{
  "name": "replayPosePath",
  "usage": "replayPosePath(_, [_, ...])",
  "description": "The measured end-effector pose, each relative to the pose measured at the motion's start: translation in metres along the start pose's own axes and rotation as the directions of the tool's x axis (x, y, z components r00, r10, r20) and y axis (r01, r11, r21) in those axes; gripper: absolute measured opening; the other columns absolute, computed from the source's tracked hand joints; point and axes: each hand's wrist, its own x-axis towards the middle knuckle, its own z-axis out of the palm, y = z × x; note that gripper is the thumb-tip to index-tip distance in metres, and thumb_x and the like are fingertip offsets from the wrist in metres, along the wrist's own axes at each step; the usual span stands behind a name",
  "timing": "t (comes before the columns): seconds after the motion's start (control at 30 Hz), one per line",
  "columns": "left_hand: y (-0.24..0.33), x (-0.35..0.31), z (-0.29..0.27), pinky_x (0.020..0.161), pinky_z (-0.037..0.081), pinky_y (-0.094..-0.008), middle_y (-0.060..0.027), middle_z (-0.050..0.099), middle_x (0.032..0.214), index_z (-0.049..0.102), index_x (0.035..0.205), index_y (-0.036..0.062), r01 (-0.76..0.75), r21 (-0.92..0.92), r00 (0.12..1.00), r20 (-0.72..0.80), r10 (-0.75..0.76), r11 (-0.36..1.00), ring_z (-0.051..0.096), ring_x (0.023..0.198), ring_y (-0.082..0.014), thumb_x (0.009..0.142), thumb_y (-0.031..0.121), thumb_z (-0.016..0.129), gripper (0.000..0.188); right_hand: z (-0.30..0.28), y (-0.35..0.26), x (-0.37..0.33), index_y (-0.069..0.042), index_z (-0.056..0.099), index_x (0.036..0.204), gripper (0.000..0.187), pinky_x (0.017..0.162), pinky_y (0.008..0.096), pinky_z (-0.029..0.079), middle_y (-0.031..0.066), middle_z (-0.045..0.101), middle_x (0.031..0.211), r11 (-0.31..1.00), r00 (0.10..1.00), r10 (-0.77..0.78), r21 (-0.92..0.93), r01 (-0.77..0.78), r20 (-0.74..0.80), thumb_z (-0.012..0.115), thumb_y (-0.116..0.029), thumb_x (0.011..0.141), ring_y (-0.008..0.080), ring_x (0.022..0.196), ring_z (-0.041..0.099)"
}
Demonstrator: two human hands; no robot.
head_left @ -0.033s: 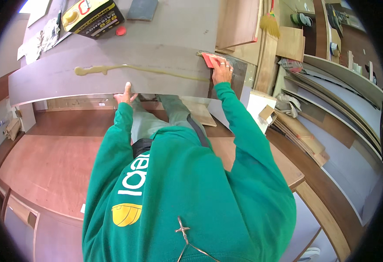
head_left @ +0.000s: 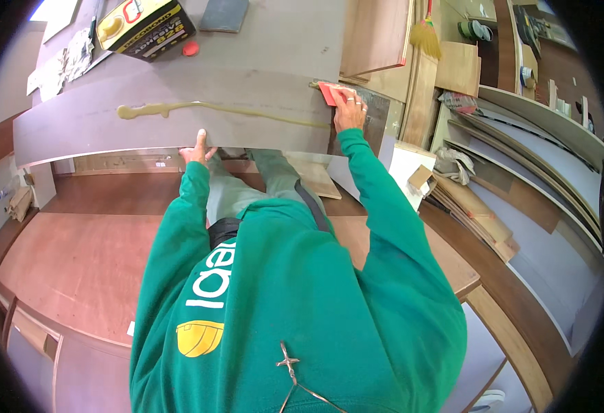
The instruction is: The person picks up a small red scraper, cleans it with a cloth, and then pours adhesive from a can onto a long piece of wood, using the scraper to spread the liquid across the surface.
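Note:
A long grey-brown board (head_left: pixel 75 131) lies across in front of me. A streak of yellowish glue (head_left: pixel 152 109) runs along it, thick at the left and thin toward the right. My right hand (head_left: pixel 349 110) is closed around a flat red spreader (head_left: pixel 326 93) at the board's right end, where glue shows by its edge. At the board's near edge is my left hand (head_left: pixel 197 149), one finger stretched up onto the top face and another digit out to the side. Its remaining fingers are mostly hidden at the edge.
Beyond the board stand a yellow-and-black adhesive can (head_left: pixel 152 31), a red cap (head_left: pixel 190 48) and a grey block (head_left: pixel 224 15). Crumpled foil (head_left: pixel 78 55) lies far left. Rightward are a cabinet panel (head_left: pixel 377 34), a broom (head_left: pixel 426 38) and stacked sheets (head_left: pixel 522 162).

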Motion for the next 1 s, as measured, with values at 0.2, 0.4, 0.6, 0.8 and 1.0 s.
replayPosePath(0.2, [0.000,-0.009,0.005,0.076,0.063,-0.0494,-0.0212,0.042,0.128,0.024,0.130,0.0040,-0.034,0.035,0.998,-0.059,0.036,0.999,0.058,0.106,-0.0344,0.077,0.019,0.083,0.080,0.014,0.002,0.003,-0.024,0.065,0.122,0.041,0.098,0.0451,0.038,0.0011,0.058,0.120,0.999,0.997,-0.012,-0.046,0.009,-0.079,0.058,-0.010,0.085,0.0245,0.116,0.052])
replayPosePath(0.4, [-0.005,0.000,-0.001,0.074,0.064,-0.0485,-0.0215,0.043,0.126,0.027,0.128,0.0041,-0.007,0.044,0.999,-0.038,0.008,0.999,0.058,0.104,-0.0329,0.076,0.020,0.084,0.079,0.018,-0.001,-0.009,-0.025,0.065,0.123,0.040,0.099,0.0460,0.037,0.0007,0.059,0.120,0.997,0.997,0.014,-0.073,-0.019,-0.073,0.056,-0.011,0.087,0.0243,0.115,0.053])
replayPosePath(0.6, [-0.005,0.000,-0.001,0.072,0.064,-0.0484,-0.0222,0.041,0.126,0.024,0.128,0.0032,-0.020,0.000,1.000,0.003,0.020,1.000,0.058,0.104,-0.0334,0.076,0.020,0.084,0.081,0.008,0.007,-0.010,-0.027,0.064,0.125,0.042,0.100,0.0466,0.036,0.0008,0.057,0.122,0.999,0.999,0.020,-0.034,-0.022,-0.045,0.057,-0.012,0.086,0.0240,0.115,0.053])
replayPosePath(0.8, [0.002,-0.011,0.009,0.073,0.063,-0.0493,-0.0227,0.041,0.126,0.023,0.127,0.0047,-0.015,0.022,0.994,-0.108,0.017,1.000,0.059,0.101,-0.0350,0.076,0.019,0.084,0.081,0.016,0.006,-0.001,-0.027,0.062,0.126,0.046,0.099,0.0463,0.036,0.0004,0.057,0.122,0.997,0.996,0.056,-0.055,-0.060,-0.074,0.060,-0.010,0.084,0.0237,0.115,0.052])
replayPosePath(1.0, [-0.001,-0.003,0.001,0.075,0.063,-0.0498,-0.0228,0.041,0.129,0.021,0.129,0.0052,0.021,0.000,0.999,-0.035,-0.021,1.000,0.060,0.102,-0.0358,0.076,0.019,0.084,0.083,0.015,0.006,-0.014,-0.027,0.062,0.127,0.045,0.099,0.0462,0.036,0.0001,0.057,0.122,0.997,0.999,0.019,-0.075,-0.022,-0.033,0.058,-0.010,0.086,0.0239,0.116,0.052])
